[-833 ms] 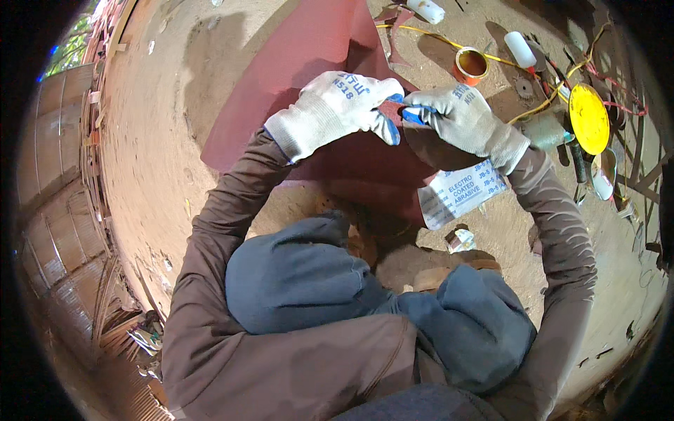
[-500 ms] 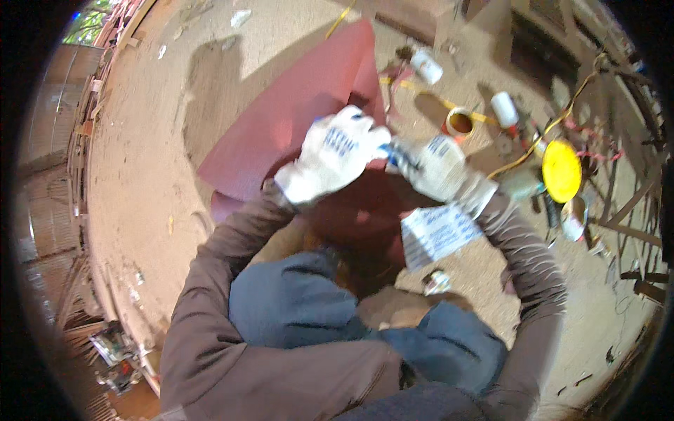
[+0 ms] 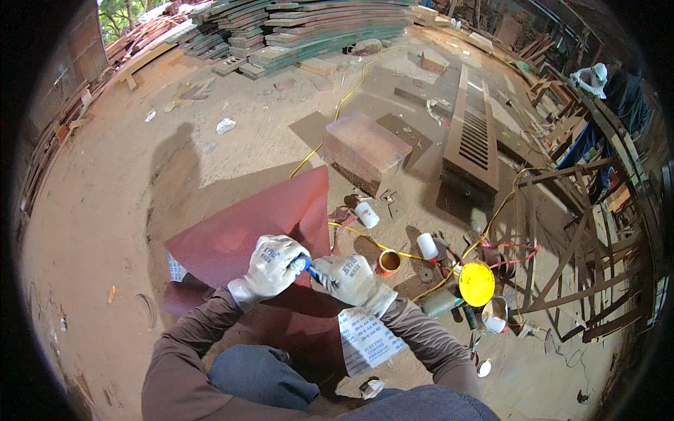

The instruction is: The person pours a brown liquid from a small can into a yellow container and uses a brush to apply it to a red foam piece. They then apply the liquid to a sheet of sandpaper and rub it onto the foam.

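A large sheet of dark red sandpaper lies curled and folded before my knees. Its printed white backing shows at the turned-over part beside my right forearm. Over the sheet, my left hand and my right hand, both in white work gloves, come together almost fingertip to fingertip. The fingers of both are bent closed. Something small, blue and dark shows between them; whether it is a tool or the gloves' coloured fingertips, I cannot make out.
An orange-rimmed cup of brown liquid, white bottles and a yellow round lid stand to the right, with a yellow cable running past. Farther off are a wooden block, a slatted wooden panel and stacked planks.
My view has tilted up, bringing the block, panel and planks into sight. My hands stay close together over the sandpaper, still with fingers closed.
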A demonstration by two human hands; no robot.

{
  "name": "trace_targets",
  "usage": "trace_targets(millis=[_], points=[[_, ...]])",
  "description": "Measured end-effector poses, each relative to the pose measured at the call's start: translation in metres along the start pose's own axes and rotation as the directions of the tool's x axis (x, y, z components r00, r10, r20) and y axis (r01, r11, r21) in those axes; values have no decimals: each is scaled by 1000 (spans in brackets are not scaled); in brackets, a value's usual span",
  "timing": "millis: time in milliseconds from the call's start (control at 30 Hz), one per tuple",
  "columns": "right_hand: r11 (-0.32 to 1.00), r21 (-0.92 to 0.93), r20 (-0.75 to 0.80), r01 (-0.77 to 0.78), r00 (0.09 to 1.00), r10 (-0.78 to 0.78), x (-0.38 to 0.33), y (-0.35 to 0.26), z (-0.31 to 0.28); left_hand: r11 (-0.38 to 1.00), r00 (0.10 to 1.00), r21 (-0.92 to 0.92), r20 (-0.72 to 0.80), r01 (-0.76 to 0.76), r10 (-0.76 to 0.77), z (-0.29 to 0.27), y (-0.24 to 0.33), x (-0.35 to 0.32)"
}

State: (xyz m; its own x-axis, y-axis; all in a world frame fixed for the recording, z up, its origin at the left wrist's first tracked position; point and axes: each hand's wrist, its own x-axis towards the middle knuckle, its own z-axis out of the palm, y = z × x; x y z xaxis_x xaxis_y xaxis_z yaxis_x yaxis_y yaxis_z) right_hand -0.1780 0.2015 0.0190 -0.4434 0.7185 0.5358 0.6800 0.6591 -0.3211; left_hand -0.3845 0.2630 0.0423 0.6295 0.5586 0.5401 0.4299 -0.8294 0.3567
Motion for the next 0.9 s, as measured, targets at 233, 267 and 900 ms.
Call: trace_targets(millis=[233,267,900], points=[[991,-130,31,-36,999,40,28,-17,-5,969,972,-176,183,176,-144,-7,-28,6],[989,-141,47,-43,998,50,34,-20,-7,950,956,-206,228,232,-184,-5,-34,7],[601,-459,118,654,715,-689,69,-138,26,782,983,621,-169,51,70,-64,-245,41]])
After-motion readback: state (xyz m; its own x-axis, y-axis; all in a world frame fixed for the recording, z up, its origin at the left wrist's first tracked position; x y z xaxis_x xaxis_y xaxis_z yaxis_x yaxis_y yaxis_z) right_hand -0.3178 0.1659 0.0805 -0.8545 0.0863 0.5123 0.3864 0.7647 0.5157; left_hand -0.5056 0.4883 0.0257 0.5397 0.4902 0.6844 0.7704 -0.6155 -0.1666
